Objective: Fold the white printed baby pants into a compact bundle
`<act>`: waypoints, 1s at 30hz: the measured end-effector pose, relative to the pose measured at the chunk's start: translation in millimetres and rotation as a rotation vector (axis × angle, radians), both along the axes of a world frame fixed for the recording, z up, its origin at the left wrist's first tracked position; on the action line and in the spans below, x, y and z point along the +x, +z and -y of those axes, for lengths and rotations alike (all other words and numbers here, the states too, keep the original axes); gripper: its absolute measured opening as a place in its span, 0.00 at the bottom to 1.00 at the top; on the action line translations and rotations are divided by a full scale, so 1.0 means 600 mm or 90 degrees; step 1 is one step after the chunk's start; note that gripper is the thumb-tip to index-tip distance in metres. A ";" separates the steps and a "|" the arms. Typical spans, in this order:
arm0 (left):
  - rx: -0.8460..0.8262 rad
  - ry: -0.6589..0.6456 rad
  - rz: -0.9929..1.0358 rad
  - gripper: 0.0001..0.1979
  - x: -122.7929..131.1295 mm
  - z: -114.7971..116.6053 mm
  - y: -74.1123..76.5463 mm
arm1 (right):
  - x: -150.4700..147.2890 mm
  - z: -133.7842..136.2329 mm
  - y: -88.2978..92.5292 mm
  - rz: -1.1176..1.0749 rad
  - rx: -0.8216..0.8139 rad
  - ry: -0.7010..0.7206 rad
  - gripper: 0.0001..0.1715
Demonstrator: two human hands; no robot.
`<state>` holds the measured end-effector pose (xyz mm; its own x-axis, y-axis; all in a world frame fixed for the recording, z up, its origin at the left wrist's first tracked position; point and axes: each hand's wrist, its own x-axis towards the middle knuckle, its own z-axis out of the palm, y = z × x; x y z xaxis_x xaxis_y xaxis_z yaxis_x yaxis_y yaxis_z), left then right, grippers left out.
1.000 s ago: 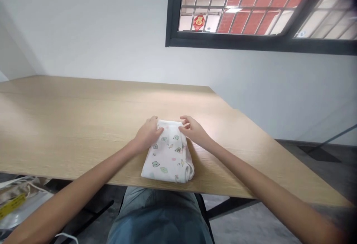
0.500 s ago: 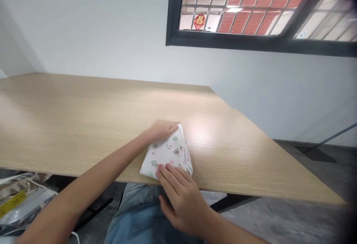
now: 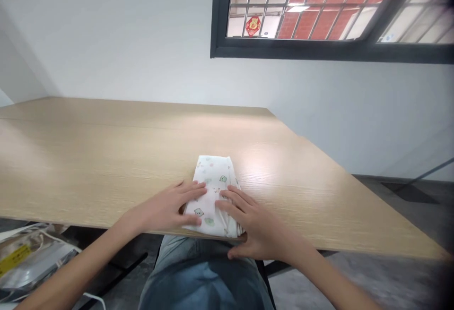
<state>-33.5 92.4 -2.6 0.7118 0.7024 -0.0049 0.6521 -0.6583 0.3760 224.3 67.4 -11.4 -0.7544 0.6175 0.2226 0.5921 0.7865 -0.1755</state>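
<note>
A person sits at a big wooden table [image 3: 106, 159] with both bare hands on a folded white cloth [image 3: 213, 177]. The cloth has little green animal faces and small pink spots on it. It lies flat on the table, right at the edge closest to the person, between the two hands.

The left hand [image 3: 163, 208] is open and flat. Its fingers [image 3: 193, 188] point to the right and lie on the left side of the cloth. The right hand [image 3: 253, 225] is open too, with its fingers [image 3: 230, 201] spread out on the right side of the cloth. The fingers of the two hands are close but do not touch. Neither hand is closed, and they press on the cloth from above without gripping it.

The person's blue jeans [image 3: 202, 277] show below the table edge. Down on the left is a shiny silver bag [image 3: 28, 262] with a yellow label [image 3: 14, 259]. Up on the white wall is a dark window [image 3: 319, 12] with bars, and a red brick wall [image 3: 312, 24] shows through it.
</note>
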 end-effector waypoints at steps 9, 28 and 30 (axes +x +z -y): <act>0.043 -0.012 0.102 0.25 -0.020 0.103 -0.031 | 0.010 0.061 -0.010 -0.164 -0.043 0.025 0.32; 0.353 0.315 0.054 0.23 0.115 0.010 -0.051 | -0.099 -0.036 -0.012 -0.067 0.194 -0.293 0.23; 0.275 0.293 0.051 0.24 0.102 0.007 -0.055 | -0.083 -0.036 -0.022 -0.078 0.150 -0.290 0.27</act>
<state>27.7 88.1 -35.8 0.3234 0.8632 0.3878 0.8853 -0.4207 0.1982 174.8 89.0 -24.3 -0.3804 0.7999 0.4643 0.8698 0.4800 -0.1143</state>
